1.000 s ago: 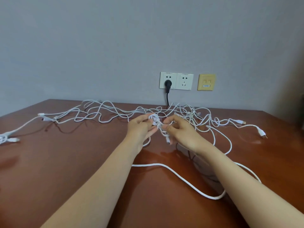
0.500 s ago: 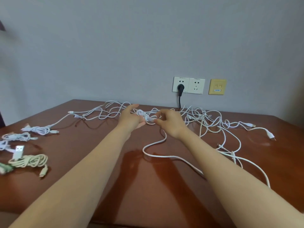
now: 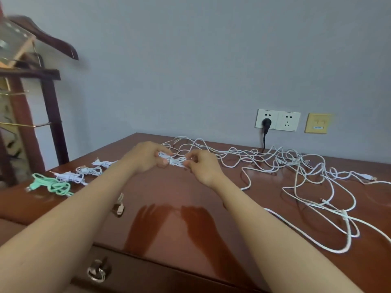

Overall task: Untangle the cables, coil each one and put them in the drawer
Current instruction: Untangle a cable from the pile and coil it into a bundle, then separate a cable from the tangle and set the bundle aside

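Note:
A small coiled white cable is held above the brown wooden table between both hands. My left hand grips its left end and my right hand pinches its right end. A big tangle of white cables spreads over the table's right half. At the left lie a coiled green cable and three small white coils. A drawer front with a metal pull shows at the near edge; the drawer looks closed.
A dark wooden rack with a hanger stands at the left beside the table. On the wall are a white double socket with a black plug and a yellow wall plate. A beige cable end peeks out beside my left forearm.
My view has swung left and both hands have carried the small white coil leftward, away from the tangle. The coiled cables and the rack at the left have come into sight.

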`<state>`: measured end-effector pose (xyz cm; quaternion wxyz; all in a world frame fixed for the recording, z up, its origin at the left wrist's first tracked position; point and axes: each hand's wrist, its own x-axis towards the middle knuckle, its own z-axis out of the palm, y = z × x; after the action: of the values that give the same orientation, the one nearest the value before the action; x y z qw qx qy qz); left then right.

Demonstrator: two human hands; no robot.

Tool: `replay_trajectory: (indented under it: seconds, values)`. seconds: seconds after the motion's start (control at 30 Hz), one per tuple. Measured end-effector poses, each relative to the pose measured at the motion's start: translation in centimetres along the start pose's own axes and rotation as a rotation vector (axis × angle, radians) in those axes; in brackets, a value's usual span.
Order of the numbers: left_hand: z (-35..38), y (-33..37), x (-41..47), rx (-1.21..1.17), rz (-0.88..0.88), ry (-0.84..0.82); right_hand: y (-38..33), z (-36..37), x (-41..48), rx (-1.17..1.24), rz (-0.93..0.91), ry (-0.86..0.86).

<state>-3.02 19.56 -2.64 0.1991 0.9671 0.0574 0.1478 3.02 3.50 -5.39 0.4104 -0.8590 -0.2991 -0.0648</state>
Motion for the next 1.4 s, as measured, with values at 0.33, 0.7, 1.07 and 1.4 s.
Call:
replay_trajectory:
  seconds: [0.33, 0.7, 1.07, 1.4]
  values:
    - [-2.7, -5.6, -2.3, 0.198, -0.109, -0.038, -4.4, 6.0, 0.0, 0.045, -0.016, -0.112]
    - [-2.8, -8.8, -3.7, 0.339, -0.293, -0.173, -4.8, 10.6, -0.2, -0.014, 0.014, -0.218]
    - [-2.5, -7.7, -2.7, 0.454, -0.313, -0.224, -4.7, 9.8, 0.8, -0.052, 0.022, -0.319]
    - [-2.2, -1.6, -0.6, 0.413, -0.165, -0.2, -2.0, 2.1, 1.1, -0.268, 0.052, -0.291]
